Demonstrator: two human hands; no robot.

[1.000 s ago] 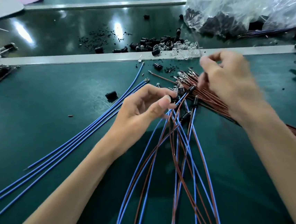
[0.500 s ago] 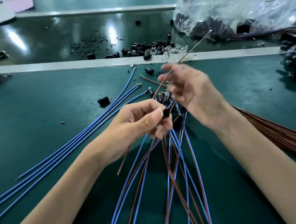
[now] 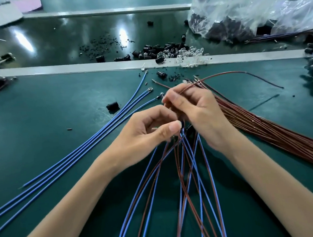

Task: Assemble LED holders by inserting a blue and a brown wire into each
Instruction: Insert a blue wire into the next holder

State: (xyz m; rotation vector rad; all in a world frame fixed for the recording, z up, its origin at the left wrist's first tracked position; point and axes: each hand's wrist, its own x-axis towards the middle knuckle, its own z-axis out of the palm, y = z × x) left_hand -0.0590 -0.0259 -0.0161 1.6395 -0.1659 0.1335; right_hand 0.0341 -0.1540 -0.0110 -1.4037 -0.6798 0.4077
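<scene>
Visible body: two hands and two forearms, seen from above by the head camera.

Left hand [image 3: 147, 132]: bare. The thumbnail [image 3: 176, 125] is short, with a rounded edge and a plain natural finish. Fine creases cross the thumb joint.

Right hand [image 3: 201, 114]: bare. The back of the hand shows knuckle ridges and faint tendon lines. The fingers [image 3: 177, 101] are slim, with creased joints.

Left forearm [image 3: 68, 209]: bare along its whole visible length, slender, widening toward the lower frame edge.

Right forearm [image 3: 272, 183]: bare along its whole visible length, of matching slender build.
</scene>
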